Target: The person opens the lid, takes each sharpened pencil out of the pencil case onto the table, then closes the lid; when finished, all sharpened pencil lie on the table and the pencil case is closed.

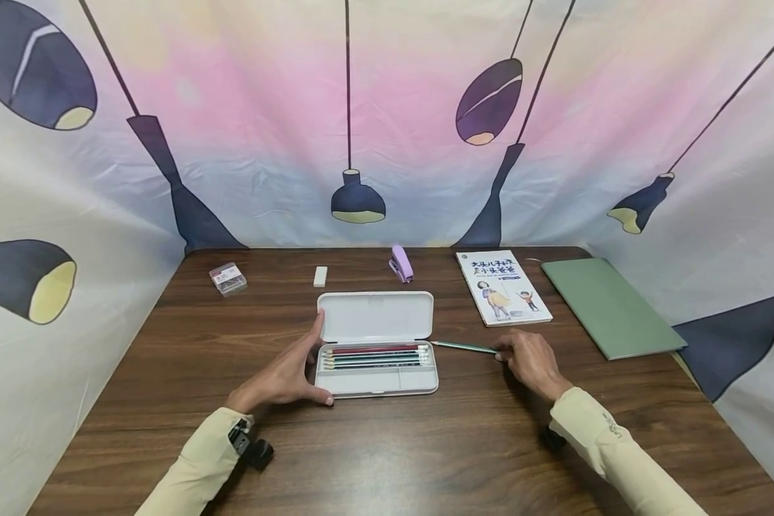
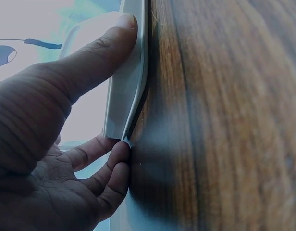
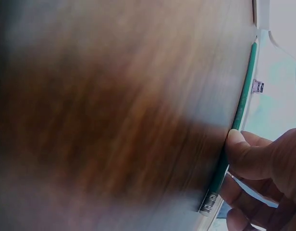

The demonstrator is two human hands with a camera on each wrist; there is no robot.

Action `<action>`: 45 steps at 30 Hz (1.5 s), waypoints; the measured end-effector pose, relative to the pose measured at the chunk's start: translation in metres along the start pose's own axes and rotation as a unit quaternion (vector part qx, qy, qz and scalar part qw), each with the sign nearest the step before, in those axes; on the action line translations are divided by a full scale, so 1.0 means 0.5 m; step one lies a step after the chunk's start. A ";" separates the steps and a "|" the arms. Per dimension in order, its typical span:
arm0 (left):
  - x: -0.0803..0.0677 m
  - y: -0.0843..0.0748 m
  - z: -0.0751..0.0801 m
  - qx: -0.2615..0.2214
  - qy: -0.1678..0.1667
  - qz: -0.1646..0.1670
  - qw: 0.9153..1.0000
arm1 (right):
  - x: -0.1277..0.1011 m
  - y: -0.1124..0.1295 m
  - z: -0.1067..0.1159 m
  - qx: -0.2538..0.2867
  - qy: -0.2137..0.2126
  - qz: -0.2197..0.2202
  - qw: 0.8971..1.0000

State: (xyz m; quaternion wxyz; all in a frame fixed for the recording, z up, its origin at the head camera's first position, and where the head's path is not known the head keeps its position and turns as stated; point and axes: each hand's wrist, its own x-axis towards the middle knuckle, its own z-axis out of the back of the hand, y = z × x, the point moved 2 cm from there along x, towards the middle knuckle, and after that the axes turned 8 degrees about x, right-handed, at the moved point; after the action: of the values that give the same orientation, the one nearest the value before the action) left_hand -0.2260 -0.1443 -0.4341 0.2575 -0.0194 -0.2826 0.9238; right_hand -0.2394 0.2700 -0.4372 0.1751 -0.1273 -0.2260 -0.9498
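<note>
An open white pencil case lies in the middle of the table, its lid tilted back. Several pencils, one dark red and the others green, lie side by side in its upper compartment. My left hand grips the case's left end, thumb along the front edge and fingers at the left side. In the left wrist view that thumb presses the case's side wall. To the right, my right hand pinches a green pencil between thumb and fingers, low over the wood. Its tip points left at the case.
Behind the case are a white eraser and a purple stapler. A small clear box sits at the back left. A picture book and a green folder lie at the right. Patterned cloth hangs behind the table.
</note>
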 end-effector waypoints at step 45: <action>0.001 -0.005 -0.001 0.006 0.006 0.012 1.000 | 0.093 0.246 -0.111 0.008 0.089 0.197 0.976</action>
State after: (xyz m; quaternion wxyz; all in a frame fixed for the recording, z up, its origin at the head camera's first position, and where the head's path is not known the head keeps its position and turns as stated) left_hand -0.2250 -0.1421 -0.4329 0.2483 -0.0268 -0.2753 0.9283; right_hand -0.2428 0.1280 -0.4231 0.3791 -0.0826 -0.1871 -0.9025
